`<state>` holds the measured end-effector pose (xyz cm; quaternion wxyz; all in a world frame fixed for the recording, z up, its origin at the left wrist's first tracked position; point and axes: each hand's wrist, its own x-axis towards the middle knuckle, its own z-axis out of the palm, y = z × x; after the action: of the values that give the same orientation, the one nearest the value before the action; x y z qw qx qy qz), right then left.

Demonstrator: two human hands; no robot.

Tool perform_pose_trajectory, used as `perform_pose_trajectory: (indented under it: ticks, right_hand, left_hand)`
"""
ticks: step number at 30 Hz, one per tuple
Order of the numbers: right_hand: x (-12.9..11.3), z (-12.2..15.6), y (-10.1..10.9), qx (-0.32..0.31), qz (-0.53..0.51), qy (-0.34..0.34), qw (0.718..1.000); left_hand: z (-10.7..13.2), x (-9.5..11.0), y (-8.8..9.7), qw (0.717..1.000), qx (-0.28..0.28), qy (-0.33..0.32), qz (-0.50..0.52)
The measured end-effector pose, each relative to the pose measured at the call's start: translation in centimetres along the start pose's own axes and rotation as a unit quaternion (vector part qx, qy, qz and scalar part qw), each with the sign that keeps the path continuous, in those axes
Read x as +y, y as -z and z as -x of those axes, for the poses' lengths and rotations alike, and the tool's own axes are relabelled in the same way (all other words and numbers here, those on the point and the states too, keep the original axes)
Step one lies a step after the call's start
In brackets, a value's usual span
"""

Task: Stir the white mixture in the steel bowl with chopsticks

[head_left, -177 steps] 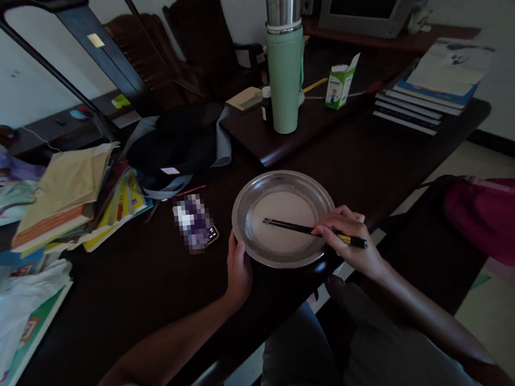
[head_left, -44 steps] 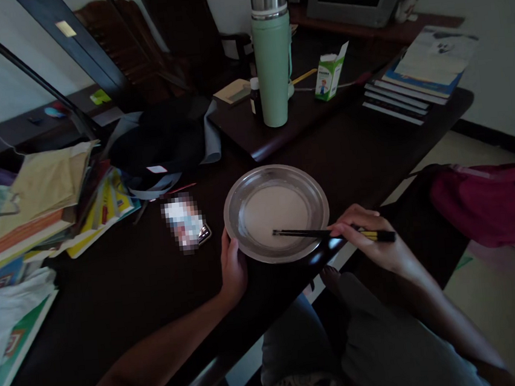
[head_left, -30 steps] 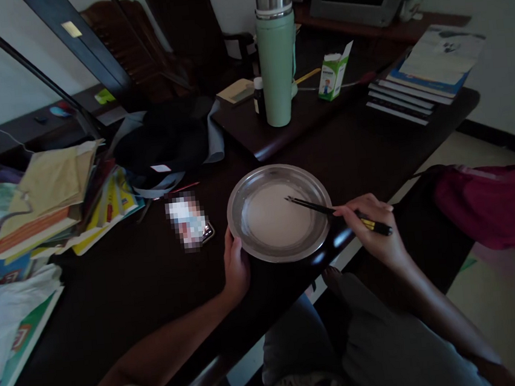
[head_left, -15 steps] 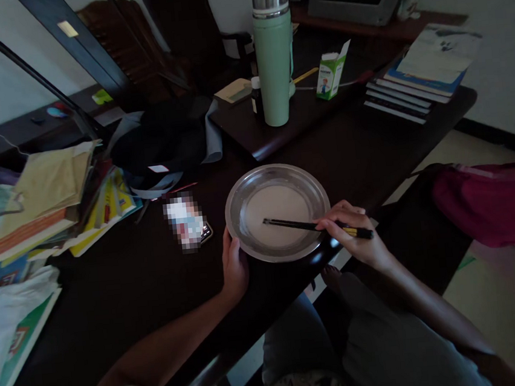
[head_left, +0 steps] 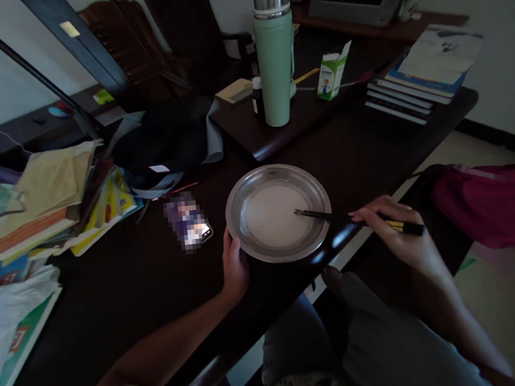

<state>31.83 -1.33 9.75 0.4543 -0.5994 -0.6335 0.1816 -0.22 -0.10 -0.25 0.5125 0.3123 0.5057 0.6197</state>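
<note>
Dark table (head_left: 139, 289), crowded at the left.
The basin (head_left: 282, 253) sits at the near edge, a phone (head_left: 188, 225) left of it. Behind the phone lie a thin red stick (head_left: 185, 188) and black bag (head_left: 161, 143); farther left, piled papers (head_left: 47, 189). Flask (head_left: 275, 64), small bottle (head_left: 258, 100) and box (head_left: 332, 78) stand on a raised slab (head_left: 250, 140); books (head_left: 432, 70) stack at right.

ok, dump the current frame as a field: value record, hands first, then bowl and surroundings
left hand: gripping near-left rim of metal bowl
right hand: holding black chopsticks near their gold-marked end
chopstick tips: over the bowl's interior; contact unclear
bowl contents: pale, smooth-looking; substance unclear
left of bowl: phone, partly pixelated
beyond bowl: green thermos, upright; small dark bottle beside it; opened green-white box
far right of table: stacked books
</note>
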Motion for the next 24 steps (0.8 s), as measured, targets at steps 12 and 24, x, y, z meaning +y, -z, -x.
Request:
perform_pose_trajectory:
  ticks: [12, 24]
  right_hand:
    - [-1.0, -0.1, -5.3, -0.106, -0.051, 0.028, 0.993]
    - [0.7, -0.7, -1.6, 0.022, 0.009, 0.009, 1.000]
  left_hand:
    - [-0.1, -0.3, 0.3, 1.000, 0.002, 0.006, 0.010]
    - [0.0, 0.0, 0.1, 1.000, 0.007, 0.003, 0.001]
